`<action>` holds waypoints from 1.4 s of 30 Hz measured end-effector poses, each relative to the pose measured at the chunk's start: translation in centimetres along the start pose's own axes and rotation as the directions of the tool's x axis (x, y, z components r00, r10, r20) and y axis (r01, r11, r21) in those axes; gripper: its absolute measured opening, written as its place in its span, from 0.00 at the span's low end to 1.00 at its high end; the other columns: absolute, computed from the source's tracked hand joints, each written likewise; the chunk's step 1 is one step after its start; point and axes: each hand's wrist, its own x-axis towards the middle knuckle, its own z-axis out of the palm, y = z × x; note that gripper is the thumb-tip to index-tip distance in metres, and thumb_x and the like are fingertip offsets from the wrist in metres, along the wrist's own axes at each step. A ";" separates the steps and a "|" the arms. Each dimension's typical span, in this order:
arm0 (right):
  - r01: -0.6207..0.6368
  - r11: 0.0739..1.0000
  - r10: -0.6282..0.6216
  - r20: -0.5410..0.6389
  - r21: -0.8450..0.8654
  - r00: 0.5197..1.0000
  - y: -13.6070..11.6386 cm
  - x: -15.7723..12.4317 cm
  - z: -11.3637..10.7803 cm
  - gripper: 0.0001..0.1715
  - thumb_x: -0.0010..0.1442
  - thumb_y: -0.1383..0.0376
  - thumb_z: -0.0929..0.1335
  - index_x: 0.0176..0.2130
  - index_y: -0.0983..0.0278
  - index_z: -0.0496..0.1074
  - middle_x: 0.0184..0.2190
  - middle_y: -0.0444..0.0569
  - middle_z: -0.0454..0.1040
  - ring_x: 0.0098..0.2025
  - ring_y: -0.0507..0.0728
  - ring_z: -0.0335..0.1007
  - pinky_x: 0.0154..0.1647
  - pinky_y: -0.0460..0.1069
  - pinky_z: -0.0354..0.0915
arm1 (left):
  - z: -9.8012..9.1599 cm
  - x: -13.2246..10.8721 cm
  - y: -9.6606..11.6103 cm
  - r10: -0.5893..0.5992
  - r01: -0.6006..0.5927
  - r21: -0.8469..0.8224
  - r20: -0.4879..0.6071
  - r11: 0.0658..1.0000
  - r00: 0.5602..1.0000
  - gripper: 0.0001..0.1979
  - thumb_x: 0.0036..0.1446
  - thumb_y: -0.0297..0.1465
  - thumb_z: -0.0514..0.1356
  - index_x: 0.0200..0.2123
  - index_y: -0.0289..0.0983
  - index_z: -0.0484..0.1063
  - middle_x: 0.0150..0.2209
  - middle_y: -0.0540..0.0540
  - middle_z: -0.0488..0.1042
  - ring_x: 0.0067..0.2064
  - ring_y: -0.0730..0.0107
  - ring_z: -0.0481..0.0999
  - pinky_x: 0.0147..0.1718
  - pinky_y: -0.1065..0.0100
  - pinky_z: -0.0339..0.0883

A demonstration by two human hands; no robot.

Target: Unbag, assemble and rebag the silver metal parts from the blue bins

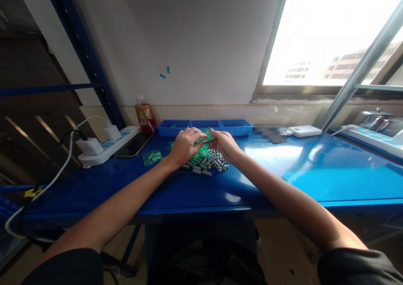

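Observation:
Both hands meet over the middle of the blue table. My left hand (186, 145) is closed on the left side of a small green plastic bag (206, 134). Fingers of my right hand (226, 145) pinch the same bag from the right. Below them lies a pile of silver metal cylinders (214, 161), with more green bags (200, 155) on its left part. A separate green bag with metal pieces inside (153, 157) rests flat to the left of my left hand. What the held bag contains is too small to tell.
Three joined blue trays (206, 127) stand behind the hands, by the wall. Left are a bottle (145, 115), a phone (134, 145) and a power strip (108, 147). Right are a white device (304, 131) and another power strip (374, 139). The table's front edge (201, 213) runs below.

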 end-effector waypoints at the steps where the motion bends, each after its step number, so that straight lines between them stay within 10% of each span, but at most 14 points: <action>1: 0.035 0.997 -0.038 -0.046 -0.069 0.998 0.2 0.1 -0.2 0.18 0.56 0.54 0.65 0.31 0.67 0.73 0.25 0.48 0.71 0.26 0.53 0.65 0.28 0.47 0.64 | 0.2 0.0 0.1 -0.004 0.004 -0.012 0.031 1.000 1.000 0.13 0.59 0.40 0.57 0.40 0.40 0.76 0.42 0.44 0.75 0.45 0.59 0.71 0.46 0.62 0.60; 5: 0.398 0.724 -0.496 -0.025 -0.563 0.868 0.9 0.2 -0.9 0.13 0.57 0.62 0.64 0.35 0.64 0.77 0.28 0.48 0.70 0.30 0.53 0.65 0.34 0.48 0.64 | 0.7 0.4 -0.2 -0.275 0.305 -0.288 0.140 0.908 0.951 0.23 0.59 0.49 0.52 0.37 0.36 0.76 0.35 0.43 0.77 0.37 0.61 0.74 0.37 0.65 0.64; 11: 0.635 0.389 -0.687 0.249 -0.668 0.683 1.5 -0.1 -0.5 0.17 0.62 0.67 0.62 0.44 0.60 0.77 0.38 0.52 0.68 0.41 0.56 0.66 0.42 0.50 0.66 | -0.6 1.2 -2.6 -0.629 0.739 -0.562 0.432 0.372 0.646 0.20 0.51 0.46 0.58 0.27 0.33 0.75 0.29 0.42 0.77 0.20 0.74 0.65 0.17 0.72 0.50; 14: 0.633 0.353 -0.690 0.265 -0.689 0.674 1.6 -0.2 -0.3 0.17 0.61 0.68 0.62 0.45 0.58 0.77 0.43 0.53 0.66 0.45 0.58 0.64 0.45 0.52 0.66 | -0.9 1.5 -3.1 -0.641 0.786 -0.574 0.518 0.229 0.566 0.11 0.44 0.37 0.63 0.25 0.33 0.73 0.27 0.42 0.76 0.19 0.78 0.61 0.15 0.74 0.44; 26: 0.531 0.410 -0.611 0.209 -0.742 0.764 1.9 -0.5 0.3 0.15 0.60 0.65 0.64 0.45 0.64 0.75 0.44 0.57 0.61 0.49 0.62 0.60 0.51 0.57 0.64 | -2.1 3.4 -8.0 -0.839 0.686 -0.684 0.204 0.247 0.505 0.06 0.48 0.31 0.60 0.28 0.33 0.70 0.28 0.48 0.73 0.20 0.80 0.64 0.16 0.78 0.48; 31: 0.514 0.420 -0.578 0.217 -0.748 0.787 1.8 -0.5 0.2 0.14 0.60 0.64 0.65 0.44 0.64 0.75 0.43 0.56 0.61 0.48 0.61 0.60 0.51 0.56 0.63 | -2.0 3.5 -10.0 -0.784 0.746 -0.534 0.225 0.397 0.578 0.15 0.54 0.41 0.53 0.32 0.35 0.72 0.32 0.41 0.77 0.27 0.69 0.73 0.22 0.73 0.60; 37: 0.500 0.405 -0.511 0.264 -0.766 0.818 1.9 -0.5 -0.2 0.14 0.60 0.62 0.65 0.43 0.65 0.76 0.40 0.55 0.63 0.45 0.61 0.60 0.50 0.56 0.63 | -0.5 0.5 -7.6 -0.445 0.444 0.040 0.019 0.895 0.895 0.07 0.47 0.33 0.57 0.23 0.39 0.72 0.26 0.46 0.76 0.31 0.63 0.73 0.30 0.68 0.59; 42: 0.506 0.394 -0.461 0.311 -0.767 0.831 2.1 -0.6 0.0 0.15 0.60 0.61 0.65 0.44 0.65 0.75 0.41 0.55 0.63 0.45 0.60 0.60 0.49 0.55 0.63 | -0.2 0.4 -6.0 -0.396 0.361 0.310 0.057 0.880 0.916 0.13 0.53 0.38 0.54 0.22 0.40 0.72 0.25 0.46 0.76 0.30 0.61 0.73 0.26 0.67 0.57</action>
